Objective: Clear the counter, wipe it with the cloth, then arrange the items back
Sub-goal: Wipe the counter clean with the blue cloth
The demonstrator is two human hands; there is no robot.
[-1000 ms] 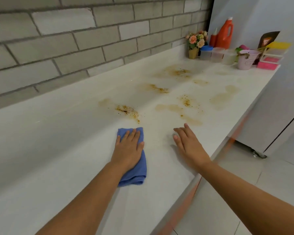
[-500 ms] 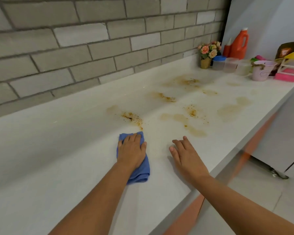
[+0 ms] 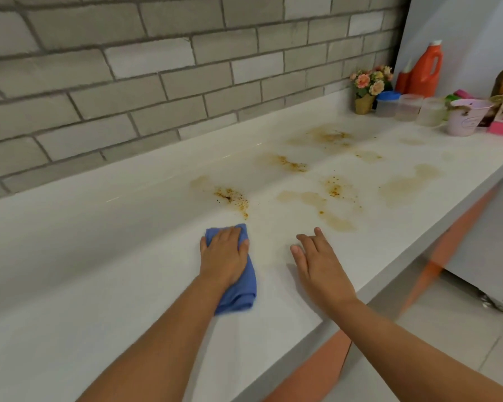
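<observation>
On near white worktop [image 3: 99, 271], pressed soft, likely light blue cloth [image 3: 240, 297] under flat-fingered left hand [image 3: 224, 256], best held mid-fold; rested right hand [image 3: 320, 265] open, empty.

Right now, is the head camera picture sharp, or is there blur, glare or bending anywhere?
Head view: wide-angle bending curves the brick wall and counter; motion blur softens the blue cloth and the orange panel below; faint glare streaks lie near the wall; a soft shadow sits beside the right hand.

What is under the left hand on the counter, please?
A folded blue cloth, pressed on the white counter by the left hand. The hand covers its middle; the counter beneath is hidden.
</observation>
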